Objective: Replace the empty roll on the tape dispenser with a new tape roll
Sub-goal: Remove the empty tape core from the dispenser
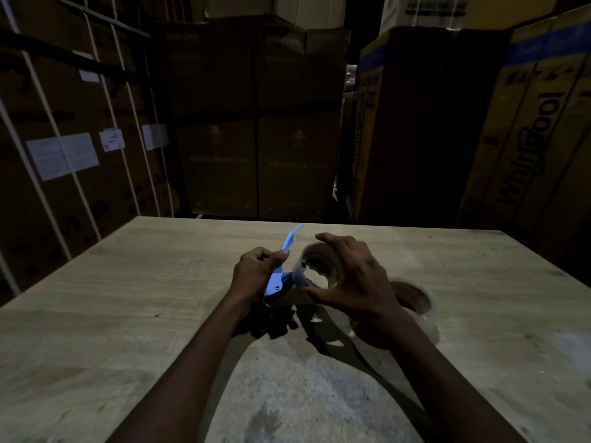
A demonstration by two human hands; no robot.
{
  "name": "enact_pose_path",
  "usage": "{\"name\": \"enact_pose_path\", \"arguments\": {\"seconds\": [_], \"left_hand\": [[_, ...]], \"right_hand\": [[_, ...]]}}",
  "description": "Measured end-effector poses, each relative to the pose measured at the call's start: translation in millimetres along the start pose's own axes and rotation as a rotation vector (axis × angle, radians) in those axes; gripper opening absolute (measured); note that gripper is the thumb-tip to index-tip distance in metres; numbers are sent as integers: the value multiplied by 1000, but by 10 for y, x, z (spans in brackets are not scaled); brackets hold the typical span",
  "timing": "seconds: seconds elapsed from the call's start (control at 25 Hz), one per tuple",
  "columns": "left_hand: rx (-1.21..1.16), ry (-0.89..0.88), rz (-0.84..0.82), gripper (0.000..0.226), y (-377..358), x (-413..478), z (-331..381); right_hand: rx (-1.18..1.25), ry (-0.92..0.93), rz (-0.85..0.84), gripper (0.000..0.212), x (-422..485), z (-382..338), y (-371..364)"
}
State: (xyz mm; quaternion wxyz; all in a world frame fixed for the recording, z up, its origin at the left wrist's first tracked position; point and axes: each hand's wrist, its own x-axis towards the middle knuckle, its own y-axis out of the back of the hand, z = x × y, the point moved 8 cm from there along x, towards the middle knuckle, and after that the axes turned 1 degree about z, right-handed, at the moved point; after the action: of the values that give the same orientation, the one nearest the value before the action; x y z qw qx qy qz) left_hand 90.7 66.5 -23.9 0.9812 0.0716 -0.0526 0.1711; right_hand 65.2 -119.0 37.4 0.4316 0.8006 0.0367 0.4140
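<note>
My left hand (256, 271) is closed around the blue tape dispenser (281, 270), held above the table with its long blue end pointing up and away. My right hand (355, 276) grips a roll (316, 270) with a brown cardboard core, thumb below and fingers over the top, right against the dispenser's right side. Whether this roll sits on the dispenser's hub I cannot tell. A second roll (412, 302) with a brown core and clear tape lies on the table behind my right wrist, partly hidden by it.
The work goes on over a pale wooden table (144, 314) in dim light. Tall cardboard boxes (256, 123) stand stacked beyond its far edge, with strapped cartons on the left and large printed boxes on the right.
</note>
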Motion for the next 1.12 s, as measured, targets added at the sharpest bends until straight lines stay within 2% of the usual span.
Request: {"name": "enact_pose_path", "arguments": {"seconds": [0.16,0.28,0.36,0.44,0.48,0.6,0.68,0.76,0.92,1.04,1.12], "left_hand": [[31,-1,4,39,11,31,-16],[106,-15,43,34,54,36,-27],[140,-13,79,31,97,52,-39],[160,0,67,36,81,76,-52],[181,-1,42,40,48,86,-60],[245,-8,-33,45,-50,91,-123],[274,-4,-64,43,-79,101,-182],[316,1,-88,44,-91,116,-213],[387,23,-110,53,-99,135,-269],[399,18,-110,54,-102,133,-258],[431,-4,-117,54,-109,125,-227]], "right_hand": [[52,-3,59,87,-9,-10,62],[163,-23,128,80,26,9,146],[415,-139,186,74,61,107,212],[806,-337,204,69,44,276,183],[1005,-438,193,69,17,356,122],[1515,-673,121,86,-70,421,-81],[1741,-742,138,77,-93,396,-117],[1835,-787,171,62,-108,363,-97],[1851,-813,169,41,-132,336,-87],[1844,-816,184,46,-133,361,-90],[1857,-789,198,61,-121,377,-80]]}}
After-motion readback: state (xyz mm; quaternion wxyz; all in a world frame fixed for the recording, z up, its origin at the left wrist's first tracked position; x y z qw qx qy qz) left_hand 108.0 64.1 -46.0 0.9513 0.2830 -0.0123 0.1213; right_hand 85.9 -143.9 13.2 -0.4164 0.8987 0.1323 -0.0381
